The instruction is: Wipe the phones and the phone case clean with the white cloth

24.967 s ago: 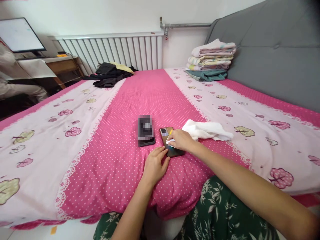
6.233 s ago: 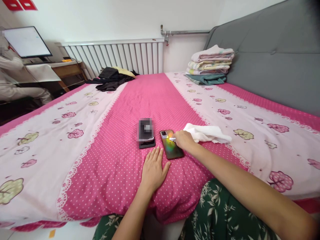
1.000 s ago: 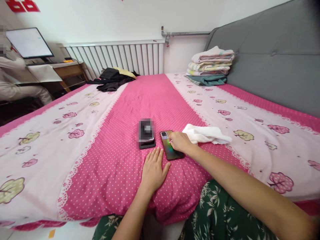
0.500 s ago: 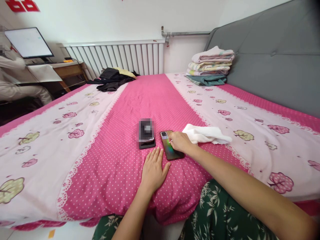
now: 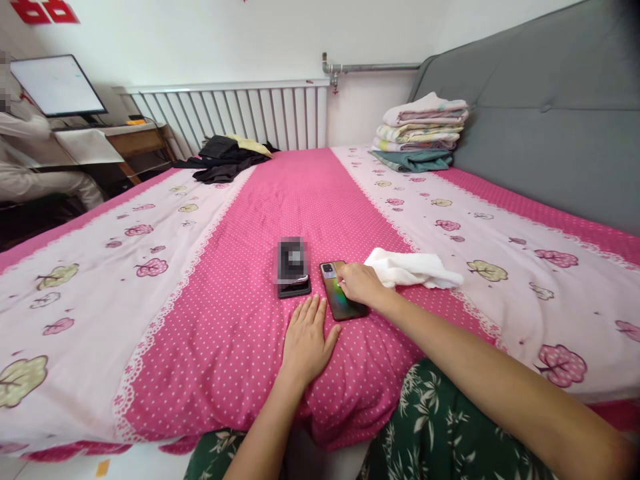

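Observation:
On the pink dotted bedspread lies a smartphone [image 5: 345,304], its glossy back up and camera block at the upper left. My right hand [image 5: 361,283] rests over its upper right part with the fingers curled down against the back. A small pale spot shows at the fingertips; what they hold, if anything, I cannot make out. My left hand [image 5: 307,339] lies flat on the bedspread, fingers stretched out, just left of the phone and apart from it. Beyond those fingertips is a dark flat object [image 5: 295,291], mostly blurred out. A white cloth [image 5: 413,269] lies crumpled beside my right hand.
Dark clothes [image 5: 223,159] are heaped at the bed's far left. Folded blankets [image 5: 423,127] stand stacked near the grey headboard [image 5: 540,113]. A radiator [image 5: 235,117] runs along the wall. At the left, a person [image 5: 45,167] sits by a desk with a monitor [image 5: 59,85].

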`<state>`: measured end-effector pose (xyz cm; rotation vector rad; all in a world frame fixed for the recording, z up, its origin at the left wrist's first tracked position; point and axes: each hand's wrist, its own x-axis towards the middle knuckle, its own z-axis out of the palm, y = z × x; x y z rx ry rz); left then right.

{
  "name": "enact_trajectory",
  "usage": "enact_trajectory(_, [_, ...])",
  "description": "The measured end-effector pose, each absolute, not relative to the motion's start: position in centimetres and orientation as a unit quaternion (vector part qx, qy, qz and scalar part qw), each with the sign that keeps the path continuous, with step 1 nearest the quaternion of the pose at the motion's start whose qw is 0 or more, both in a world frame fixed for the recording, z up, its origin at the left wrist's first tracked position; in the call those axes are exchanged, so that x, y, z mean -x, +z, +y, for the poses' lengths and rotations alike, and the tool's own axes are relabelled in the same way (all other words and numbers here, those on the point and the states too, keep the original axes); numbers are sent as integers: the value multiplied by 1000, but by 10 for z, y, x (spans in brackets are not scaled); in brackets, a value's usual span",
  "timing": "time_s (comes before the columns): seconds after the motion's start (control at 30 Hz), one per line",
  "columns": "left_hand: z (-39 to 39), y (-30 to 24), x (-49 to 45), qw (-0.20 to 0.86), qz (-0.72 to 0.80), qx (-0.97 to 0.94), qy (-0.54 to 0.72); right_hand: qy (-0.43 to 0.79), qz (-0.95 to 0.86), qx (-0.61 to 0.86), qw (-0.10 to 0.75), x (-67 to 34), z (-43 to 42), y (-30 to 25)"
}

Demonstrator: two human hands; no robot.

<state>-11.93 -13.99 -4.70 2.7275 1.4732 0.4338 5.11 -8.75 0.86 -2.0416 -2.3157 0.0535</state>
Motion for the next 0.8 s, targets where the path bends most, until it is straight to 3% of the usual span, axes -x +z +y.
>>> enact_trajectory(0.8, [-140,-47,119,1,468,-872,141,27,-745,666,31,-51,-86,7])
